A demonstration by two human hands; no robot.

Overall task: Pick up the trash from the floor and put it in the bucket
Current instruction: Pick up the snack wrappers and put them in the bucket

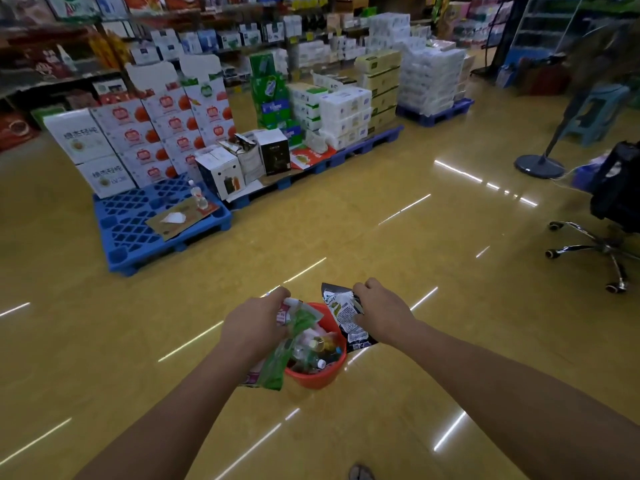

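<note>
A red bucket (pixel 320 377) stands on the yellow floor just ahead of me, holding several small bottles and wrappers. My left hand (pixel 254 323) grips a green and white plastic wrapper (pixel 287 344) that hangs over the bucket's left rim. To the right, my right hand (pixel 381 311) holds a black and white snack bag (pixel 344 317) above the bucket's right rim.
A blue pallet (pixel 138 223) with cardboard and a clear bottle (pixel 197 197) lies ahead left. Stacked cartons on pallets (pixel 363 143) line the back. An office chair (pixel 609 244) and a fan base (pixel 538 166) stand at the right. A sandalled foot (pixel 360 472) shows at the bottom.
</note>
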